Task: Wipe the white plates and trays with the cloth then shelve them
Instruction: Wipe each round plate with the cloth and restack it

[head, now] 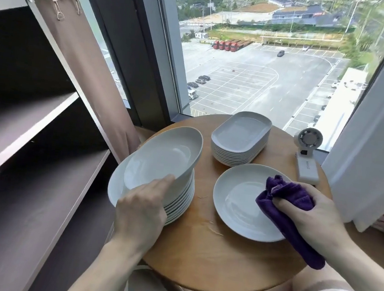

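On the round wooden table [197, 260] stands a stack of several white round plates [179, 203] at the left. My left hand [142, 208] grips the near rim of the top plate [163, 157], which is tilted up off the stack. A single white plate [234, 205] lies flat at the right. My right hand [314, 216] holds a bunched purple cloth [282, 203] on that plate's right side. A stack of several white oblong trays [240, 136] sits at the back of the table.
A dark shelf unit with pale shelf boards [23, 126] stands open at the left. A small white fan [307, 156] sits at the table's back right edge. A big window lies beyond the table, with curtains [376, 118] on both sides.
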A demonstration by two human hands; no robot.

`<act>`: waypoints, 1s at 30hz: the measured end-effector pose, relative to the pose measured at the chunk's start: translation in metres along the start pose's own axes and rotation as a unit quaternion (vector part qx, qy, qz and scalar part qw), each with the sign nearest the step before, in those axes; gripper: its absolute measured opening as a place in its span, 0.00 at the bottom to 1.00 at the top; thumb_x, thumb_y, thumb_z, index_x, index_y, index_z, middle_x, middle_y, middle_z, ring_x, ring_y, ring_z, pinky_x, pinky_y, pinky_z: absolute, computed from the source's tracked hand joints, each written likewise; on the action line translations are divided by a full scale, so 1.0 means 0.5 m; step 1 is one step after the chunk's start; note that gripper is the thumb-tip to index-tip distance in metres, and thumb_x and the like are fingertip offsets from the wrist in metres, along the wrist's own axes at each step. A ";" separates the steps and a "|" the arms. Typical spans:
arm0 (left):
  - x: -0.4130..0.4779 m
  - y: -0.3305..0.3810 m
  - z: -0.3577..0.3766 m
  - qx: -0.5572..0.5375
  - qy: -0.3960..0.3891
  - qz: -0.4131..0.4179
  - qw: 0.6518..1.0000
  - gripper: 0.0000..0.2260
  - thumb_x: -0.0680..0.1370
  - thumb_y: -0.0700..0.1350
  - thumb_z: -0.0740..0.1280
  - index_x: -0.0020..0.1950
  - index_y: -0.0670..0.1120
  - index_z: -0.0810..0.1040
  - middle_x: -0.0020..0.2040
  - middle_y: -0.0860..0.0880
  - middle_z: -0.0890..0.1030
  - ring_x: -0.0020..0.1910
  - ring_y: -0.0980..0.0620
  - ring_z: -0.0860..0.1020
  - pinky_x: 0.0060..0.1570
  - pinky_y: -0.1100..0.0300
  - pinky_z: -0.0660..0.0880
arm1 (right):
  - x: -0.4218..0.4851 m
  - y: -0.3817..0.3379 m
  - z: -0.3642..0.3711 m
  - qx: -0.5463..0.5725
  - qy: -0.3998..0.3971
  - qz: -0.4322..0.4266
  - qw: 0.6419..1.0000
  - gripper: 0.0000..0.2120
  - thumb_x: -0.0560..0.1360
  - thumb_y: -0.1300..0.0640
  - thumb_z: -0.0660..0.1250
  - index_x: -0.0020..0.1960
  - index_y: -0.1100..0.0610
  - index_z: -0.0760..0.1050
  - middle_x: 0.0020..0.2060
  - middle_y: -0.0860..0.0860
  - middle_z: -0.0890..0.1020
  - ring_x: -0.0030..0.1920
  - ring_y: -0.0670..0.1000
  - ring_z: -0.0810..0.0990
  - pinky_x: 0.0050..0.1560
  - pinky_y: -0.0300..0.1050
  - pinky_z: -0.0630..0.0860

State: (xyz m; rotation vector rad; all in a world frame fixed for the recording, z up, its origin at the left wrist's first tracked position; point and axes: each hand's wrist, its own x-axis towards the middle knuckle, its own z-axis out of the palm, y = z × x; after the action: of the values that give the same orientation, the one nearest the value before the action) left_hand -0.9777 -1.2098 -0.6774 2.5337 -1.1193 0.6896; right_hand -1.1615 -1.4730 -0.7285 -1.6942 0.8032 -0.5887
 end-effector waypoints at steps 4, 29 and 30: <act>0.000 0.006 -0.010 0.007 -0.076 -0.030 0.997 0.24 0.63 0.25 0.72 0.53 0.48 0.84 0.36 0.52 0.84 0.28 0.42 0.80 0.23 0.56 0.72 | 0.000 -0.002 0.002 -0.002 -0.003 0.000 1.000 0.17 0.67 0.49 0.82 0.53 0.42 0.82 0.43 0.38 0.86 0.41 0.40 0.84 0.44 0.43 0.76; 0.037 -0.030 -0.085 0.009 -0.368 -0.112 0.923 0.17 0.77 0.43 0.59 0.61 0.59 0.75 0.60 0.59 0.77 0.55 0.51 0.76 0.53 0.54 0.75 | -0.017 -0.007 0.008 -0.128 -0.043 -0.027 0.990 0.22 0.65 0.43 0.81 0.56 0.37 0.78 0.53 0.38 0.81 0.53 0.39 0.79 0.54 0.43 0.74; 0.035 -0.023 -0.085 0.023 -0.354 -0.091 0.930 0.16 0.78 0.46 0.60 0.63 0.59 0.74 0.63 0.60 0.76 0.57 0.52 0.76 0.54 0.55 0.74 | -0.019 -0.007 0.008 -0.145 -0.053 -0.031 0.988 0.22 0.65 0.42 0.81 0.56 0.36 0.78 0.54 0.37 0.80 0.53 0.38 0.78 0.54 0.42 0.73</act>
State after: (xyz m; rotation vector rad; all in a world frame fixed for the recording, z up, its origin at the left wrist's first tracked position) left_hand -0.9719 -1.1943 -0.6330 2.9605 -1.0272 -0.2922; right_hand -1.1639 -1.4630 -0.7260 -2.0044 0.7904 -0.4342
